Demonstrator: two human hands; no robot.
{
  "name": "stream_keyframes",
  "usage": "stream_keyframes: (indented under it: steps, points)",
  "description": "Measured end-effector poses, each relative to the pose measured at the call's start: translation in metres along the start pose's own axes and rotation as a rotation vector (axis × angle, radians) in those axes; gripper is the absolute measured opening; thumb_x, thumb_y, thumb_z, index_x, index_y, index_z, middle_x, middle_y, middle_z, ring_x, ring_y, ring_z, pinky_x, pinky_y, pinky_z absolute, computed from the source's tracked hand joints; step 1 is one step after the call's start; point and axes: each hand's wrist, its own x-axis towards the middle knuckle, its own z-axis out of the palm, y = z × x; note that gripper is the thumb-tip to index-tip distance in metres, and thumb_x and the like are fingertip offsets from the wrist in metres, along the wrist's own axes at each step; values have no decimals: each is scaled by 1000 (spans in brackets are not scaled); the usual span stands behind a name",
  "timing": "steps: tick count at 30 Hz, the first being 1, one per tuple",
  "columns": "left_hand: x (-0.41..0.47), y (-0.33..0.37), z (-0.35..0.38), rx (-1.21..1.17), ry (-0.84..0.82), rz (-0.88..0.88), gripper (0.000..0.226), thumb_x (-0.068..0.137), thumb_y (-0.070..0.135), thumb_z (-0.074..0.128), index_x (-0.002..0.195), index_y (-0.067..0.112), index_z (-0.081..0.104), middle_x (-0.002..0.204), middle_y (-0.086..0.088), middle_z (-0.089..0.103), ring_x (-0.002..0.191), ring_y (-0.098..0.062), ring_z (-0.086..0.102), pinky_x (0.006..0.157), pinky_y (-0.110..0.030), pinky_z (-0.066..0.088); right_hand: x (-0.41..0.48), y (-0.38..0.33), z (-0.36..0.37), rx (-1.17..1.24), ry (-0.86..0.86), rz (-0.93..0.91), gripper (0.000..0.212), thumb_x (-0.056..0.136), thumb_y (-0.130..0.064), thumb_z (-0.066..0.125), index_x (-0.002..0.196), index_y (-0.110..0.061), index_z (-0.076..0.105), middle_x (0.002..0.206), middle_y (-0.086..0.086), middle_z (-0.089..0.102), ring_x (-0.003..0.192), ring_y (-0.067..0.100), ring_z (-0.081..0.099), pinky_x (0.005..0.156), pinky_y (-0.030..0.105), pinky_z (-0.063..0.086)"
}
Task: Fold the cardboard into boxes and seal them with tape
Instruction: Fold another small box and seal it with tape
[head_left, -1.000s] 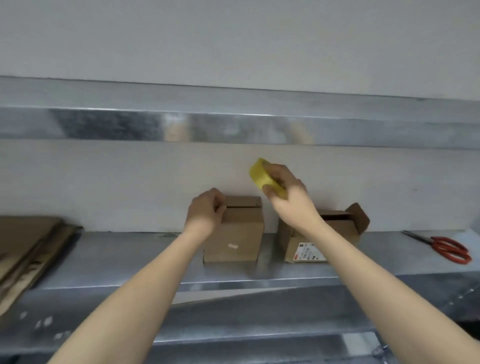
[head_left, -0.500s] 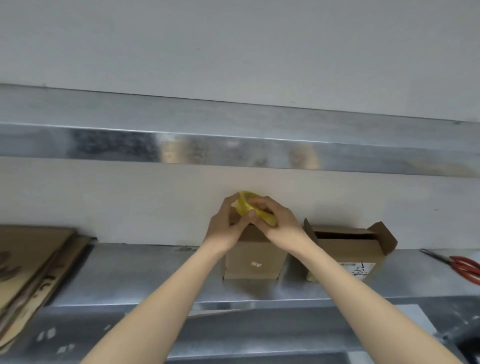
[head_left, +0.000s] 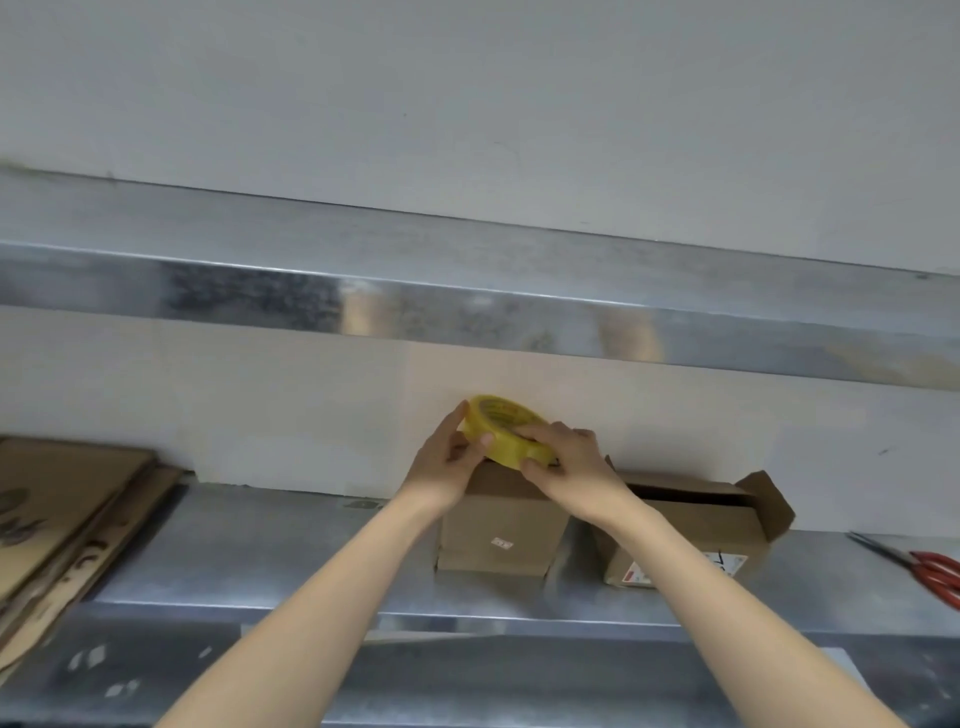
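Steel shelf (head_left: 260, 561), small closed box (head_left: 498, 530) with white sticker (print too small to read), left hand (head_left: 447, 462) and right hand (head_left: 569, 462) both gripping yellow tape roll (head_left: 501, 423) at its top, open box (head_left: 696, 525) just right, flaps up, inside hidden, red-and-white label unreadable, flat cardboard (head_left: 57, 509) far left, red-handled scissors (head_left: 935, 569) far right.

Both bare arms were stretched forward and up, the left forearm (head_left: 291, 623) and right forearm (head_left: 727, 608) converging until the hands sat close together. The left hand (head_left: 441, 467) gripped the tape roll (head_left: 498, 428) from its left side, fingers round the far edge and thumb on the near face. The right hand (head_left: 571, 462) held the roll's right side, fingers curled over the top, thumb apparently underneath, though blur left that uncertain.
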Motion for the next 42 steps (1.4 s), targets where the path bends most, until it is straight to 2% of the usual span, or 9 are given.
stream_keyframes:
  steps: [4,9,14,20,25,31,33,38,42]
  points:
    - [0,1,6,-12,-21,-10,65,93,46,56,147,46,19,114,-4,63,113,-16,58,90,-23,42,3,-6,1,-146,29,-167,45,87,-32,46,131,-37,55,132,-9,56,121,18,42,89,20,20]
    - [9,5,14,25,15,-42,54,94,43,57,144,37,37,131,-2,56,120,-17,53,102,-28,41,2,-16,-1,-111,78,-195,23,76,-38,52,97,-38,62,78,-20,58,89,10,50,83,28,25]
    - [14,9,13,2,32,-92,48,96,31,54,142,36,41,130,-1,57,118,-17,54,96,-26,41,-9,-5,1,-98,25,-127,47,78,-34,56,125,-32,61,117,-8,65,98,10,31,92,16,23]
    - [18,8,12,126,54,-136,39,97,41,48,135,37,42,122,0,59,109,-17,56,87,-25,37,-8,-4,-3,-82,34,-210,37,84,-30,57,120,-24,65,113,-5,66,89,-34,24,99,25,26]
    - [16,5,15,279,-2,-102,61,87,58,52,137,25,46,132,-5,48,112,-17,53,98,-29,43,-1,-2,2,-112,25,-219,50,69,-48,42,109,-32,66,97,-13,65,87,-4,45,92,26,24]
    - [13,11,15,289,-1,-126,60,98,26,49,153,21,25,147,-9,33,135,-23,38,103,-24,30,-12,14,-9,-126,58,-193,39,65,-37,56,101,-30,70,96,-21,63,102,2,54,95,7,14]
    - [13,12,16,267,21,-113,59,97,21,50,151,22,25,147,-9,38,133,-24,41,107,-30,35,-13,16,-11,-138,54,-197,36,65,-38,59,98,-28,71,97,-18,65,104,3,56,96,6,13]
    - [11,14,15,227,49,-138,50,92,30,60,136,22,37,125,-2,58,110,-20,57,83,-25,43,-11,0,-10,-96,90,-207,31,66,-37,58,88,-21,73,78,-13,64,86,8,54,89,10,20]
    - [9,12,14,176,41,-151,50,88,41,64,132,24,46,123,1,61,109,-18,60,91,-30,48,-13,-8,-10,-42,76,-166,37,63,-38,51,85,-15,71,82,0,69,79,11,52,88,19,28]
